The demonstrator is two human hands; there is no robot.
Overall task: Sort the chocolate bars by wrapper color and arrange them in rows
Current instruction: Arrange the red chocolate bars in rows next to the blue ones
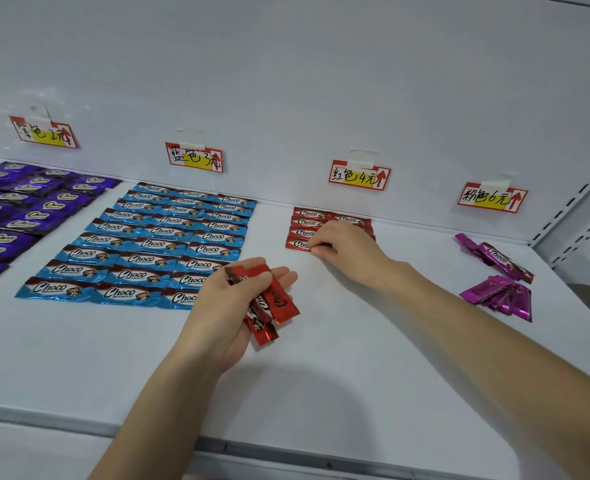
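Judging from the broad white shelf point(321, 368) downward, its smooth face looks slick, so any wrapper that gets knocked would probably skate out of line. The blue block point(155, 237), laid in three neat columns, is the biggest thing at stake. Its nearest corner is hidden behind the left hand point(227, 306), at that hand's 9 o'clock, and I cannot tell whether they touch; a careless wrist could drag that corner askew. The purple block point(27, 206), far off at 9 o'clock, seems safe. The red rows point(307, 223) are short, lying under the red price tag point(359, 176). The right hand point(349, 247) covers their right side, fingers curled down, thumb and fingertips pinching the front red bar point(298, 244), which reaches out toward that hand's 9 o'clock. Lifting away too fast could tug that bar crooked or shift its neighbours. The loose pink bars point(501, 294) lie unsorted, well apart at 3 o'clock. The left hand, palm up and half closed, grips a red handful point(272, 299) fanned toward 4 o'clock, and so loose a clutch could spill one onto the blue.
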